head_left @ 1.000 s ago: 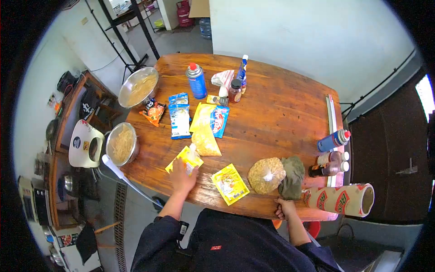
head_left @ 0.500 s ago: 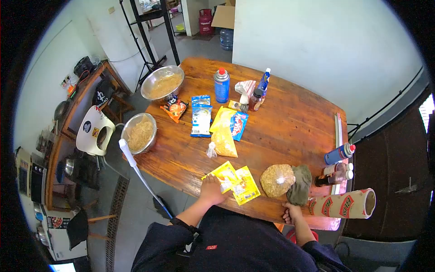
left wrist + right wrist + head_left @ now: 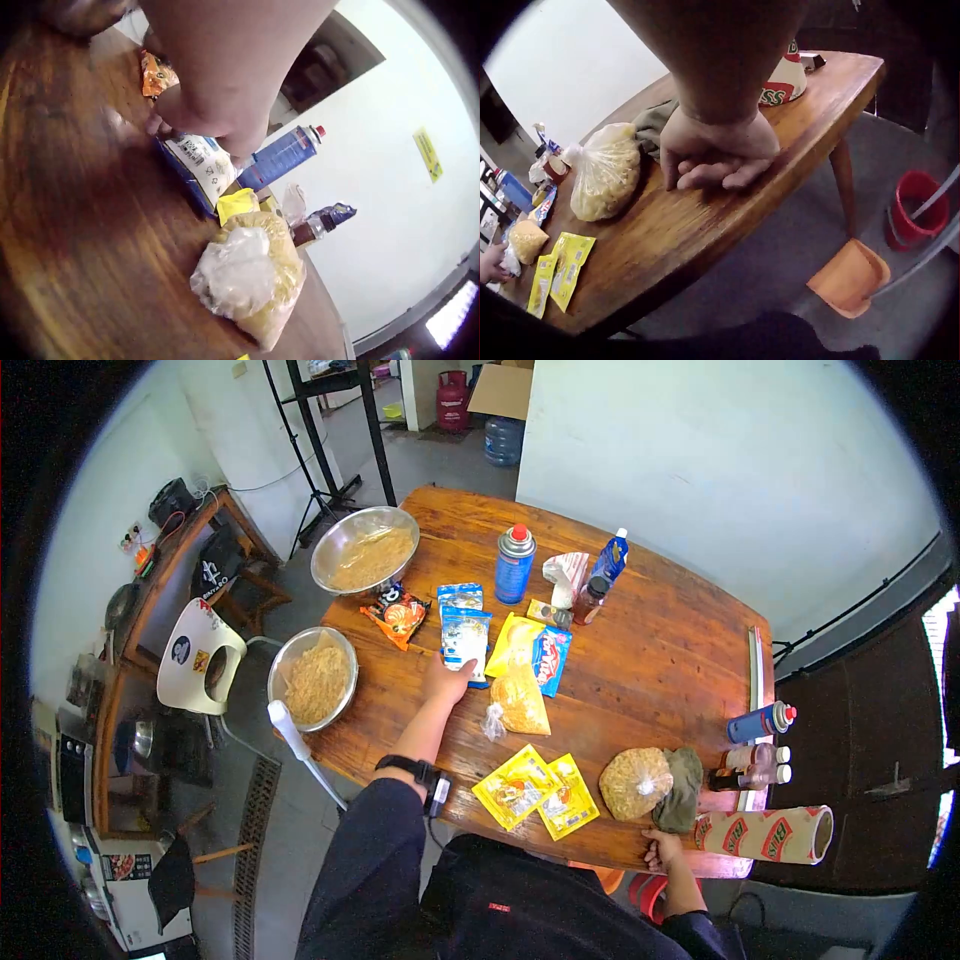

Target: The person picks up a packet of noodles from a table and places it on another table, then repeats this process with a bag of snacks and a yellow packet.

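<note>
Left hand: my left hand pinches the near end of the blue-white packet, thumb on one edge, fingers on the other.
Right hand: my right hand rests at the table's near edge, fingers loosely curled, holding nothing.
Yellow pair: the left yellow packet and right yellow packet lie touching on the near side; I judge these set together.
Blue-white packet: on the far-left part of the table, right of the orange packet; I judge it not yet set in order.
Overall: partway, I'd say.
</note>
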Motion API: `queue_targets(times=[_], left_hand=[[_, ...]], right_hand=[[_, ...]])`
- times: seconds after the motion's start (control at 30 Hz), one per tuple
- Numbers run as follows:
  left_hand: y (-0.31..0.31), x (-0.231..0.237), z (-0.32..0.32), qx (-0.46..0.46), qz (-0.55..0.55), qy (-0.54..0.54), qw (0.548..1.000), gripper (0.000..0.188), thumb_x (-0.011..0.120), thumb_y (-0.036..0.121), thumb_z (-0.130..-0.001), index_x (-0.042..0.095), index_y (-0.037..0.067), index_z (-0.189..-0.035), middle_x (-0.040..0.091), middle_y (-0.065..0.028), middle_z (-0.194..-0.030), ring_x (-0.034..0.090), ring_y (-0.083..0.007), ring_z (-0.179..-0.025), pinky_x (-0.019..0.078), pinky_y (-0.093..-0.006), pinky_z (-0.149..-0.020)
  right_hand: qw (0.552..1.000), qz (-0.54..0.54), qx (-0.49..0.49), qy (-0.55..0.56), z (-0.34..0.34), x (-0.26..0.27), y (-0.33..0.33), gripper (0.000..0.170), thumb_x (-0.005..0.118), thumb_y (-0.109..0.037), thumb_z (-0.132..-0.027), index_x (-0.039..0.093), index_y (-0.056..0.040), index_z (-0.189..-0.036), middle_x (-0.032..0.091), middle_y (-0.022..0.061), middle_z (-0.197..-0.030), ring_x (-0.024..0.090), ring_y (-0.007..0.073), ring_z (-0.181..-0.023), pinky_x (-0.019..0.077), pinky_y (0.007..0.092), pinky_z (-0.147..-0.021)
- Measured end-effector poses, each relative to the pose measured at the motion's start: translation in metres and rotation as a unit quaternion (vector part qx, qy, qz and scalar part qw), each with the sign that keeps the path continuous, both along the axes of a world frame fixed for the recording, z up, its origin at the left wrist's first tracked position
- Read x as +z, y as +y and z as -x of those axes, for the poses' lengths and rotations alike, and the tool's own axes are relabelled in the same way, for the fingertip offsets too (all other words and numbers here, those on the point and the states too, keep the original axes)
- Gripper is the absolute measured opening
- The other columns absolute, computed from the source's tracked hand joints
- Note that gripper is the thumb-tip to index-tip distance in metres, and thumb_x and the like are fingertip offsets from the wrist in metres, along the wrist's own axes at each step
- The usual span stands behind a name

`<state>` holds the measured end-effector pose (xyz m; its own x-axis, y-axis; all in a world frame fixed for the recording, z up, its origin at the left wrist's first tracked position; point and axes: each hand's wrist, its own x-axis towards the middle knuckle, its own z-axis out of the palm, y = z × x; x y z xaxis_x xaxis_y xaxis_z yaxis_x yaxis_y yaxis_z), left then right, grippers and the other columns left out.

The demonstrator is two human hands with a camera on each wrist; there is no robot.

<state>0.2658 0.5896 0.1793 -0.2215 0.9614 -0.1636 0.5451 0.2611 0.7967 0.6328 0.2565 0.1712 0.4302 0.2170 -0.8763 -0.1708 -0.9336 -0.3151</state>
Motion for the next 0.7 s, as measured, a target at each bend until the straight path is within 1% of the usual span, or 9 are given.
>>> queue_targets(times=[0.07, 0.13, 0.17, 0.27, 0.3, 0.53, 0.57, 0.67, 0.7], left_hand=[[0.009, 0.004, 0.001, 0.000, 0.026, -0.036, 0.999, 0.049, 0.069, 0.028, -0.057, 0.050, -0.001, -0.092, 0.057, -0.0158, -0.089, 0.054, -0.0268, -0.084, 0.0421, -0.0330, -0.072], [0.025, -0.022, 0.000, 0.006, 0.021, -0.040, 0.999, 0.047, 0.072, 0.026, -0.054, 0.050, 0.001, -0.088, 0.057, -0.0142, -0.088, 0.055, -0.0260, -0.082, 0.0424, -0.0327, -0.071], [0.034, -0.042, 0.004, 0.002, 0.026, -0.079, 0.997, 0.056, 0.075, 0.024, -0.048, 0.049, 0.000, -0.091, 0.057, -0.0147, -0.087, 0.055, -0.0250, -0.081, 0.0427, -0.0324, -0.070], [0.023, -0.006, 0.005, 0.010, 0.046, -0.031, 0.998, 0.063, 0.077, 0.019, -0.044, 0.045, -0.002, -0.094, 0.057, -0.0154, -0.087, 0.055, -0.0243, -0.079, 0.0431, -0.0319, -0.069], [0.024, -0.011, 0.006, 0.004, 0.043, -0.080, 0.996, 0.067, 0.077, 0.015, -0.044, 0.041, -0.004, -0.097, 0.055, -0.0164, -0.088, 0.055, -0.0241, -0.080, 0.0432, -0.0313, -0.069], [-0.003, -0.026, 0.001, -0.015, -0.105, -0.041, 0.994, 0.050, 0.072, 0.010, -0.051, 0.045, 0.001, -0.092, 0.054, -0.0136, -0.091, 0.053, -0.0263, -0.082, 0.0421, -0.0323, -0.071], [-0.002, -0.049, 0.001, -0.008, -0.105, -0.114, 0.988, 0.050, 0.071, 0.009, -0.053, 0.044, 0.004, -0.095, 0.054, -0.0133, -0.092, 0.053, -0.0273, -0.084, 0.0415, -0.0334, -0.072], [-0.028, -0.026, -0.001, 0.016, -0.128, -0.172, 0.977, 0.049, 0.070, 0.006, -0.054, 0.044, 0.004, -0.095, 0.055, -0.0134, -0.091, 0.053, -0.0265, -0.084, 0.0415, -0.0336, -0.072], [-0.029, -0.045, 0.001, -0.002, -0.140, -0.178, 0.974, 0.047, 0.069, 0.003, -0.054, 0.044, 0.004, -0.094, 0.055, -0.0122, -0.089, 0.054, -0.0234, -0.082, 0.0423, -0.0320, -0.071]], right_hand=[[1.000, -0.014, 0.003, -0.001, -0.002, -0.003, -0.002, 0.036, 0.062, -0.032, -0.064, 0.041, -0.0068, -0.049, 0.045, 0.0109, -0.041, 0.042, 0.0218, -0.028, 0.0327, 0.0368, -0.027], [1.000, -0.016, -0.003, 0.013, -0.001, -0.002, -0.003, 0.036, 0.061, -0.032, -0.065, 0.041, -0.0066, -0.048, 0.046, 0.0112, -0.041, 0.041, 0.0217, -0.028, 0.0334, 0.0360, -0.027], [1.000, -0.019, -0.007, 0.019, 0.000, -0.001, -0.003, 0.036, 0.060, -0.033, -0.065, 0.042, -0.0066, -0.048, 0.046, 0.0113, -0.042, 0.041, 0.0216, -0.027, 0.0337, 0.0356, -0.027], [1.000, 0.001, 0.010, 0.013, -0.001, -0.002, -0.005, 0.036, 0.060, -0.033, -0.066, 0.044, -0.0060, -0.048, 0.049, 0.0121, -0.044, 0.041, 0.0211, -0.027, 0.0353, 0.0343, -0.027], [1.000, -0.007, 0.002, 0.009, 0.002, 0.003, -0.003, 0.035, 0.061, -0.031, -0.066, 0.043, -0.0069, -0.047, 0.049, 0.0115, -0.043, 0.041, 0.0199, -0.026, 0.0354, 0.0327, -0.026], [1.000, -0.004, 0.028, -0.013, 0.007, 0.008, 0.001, 0.036, 0.060, -0.034, -0.067, 0.046, -0.0052, -0.050, 0.051, 0.0120, -0.045, 0.042, 0.0190, -0.028, 0.0371, 0.0305, -0.028], [0.999, -0.005, 0.032, -0.014, 0.005, 0.006, 0.000, 0.035, 0.059, -0.034, -0.067, 0.047, -0.0053, -0.051, 0.051, 0.0119, -0.045, 0.042, 0.0189, -0.028, 0.0373, 0.0303, -0.028], [1.000, -0.016, 0.012, 0.005, 0.001, 0.001, -0.004, 0.036, 0.062, -0.031, -0.065, 0.042, -0.0089, -0.046, 0.049, 0.0104, -0.042, 0.037, 0.0190, -0.024, 0.0325, 0.0315, -0.025], [1.000, -0.013, 0.006, 0.005, 0.002, 0.002, -0.007, 0.036, 0.062, -0.031, -0.065, 0.041, -0.0091, -0.046, 0.049, 0.0103, -0.042, 0.037, 0.0189, -0.025, 0.0327, 0.0314, -0.026]])
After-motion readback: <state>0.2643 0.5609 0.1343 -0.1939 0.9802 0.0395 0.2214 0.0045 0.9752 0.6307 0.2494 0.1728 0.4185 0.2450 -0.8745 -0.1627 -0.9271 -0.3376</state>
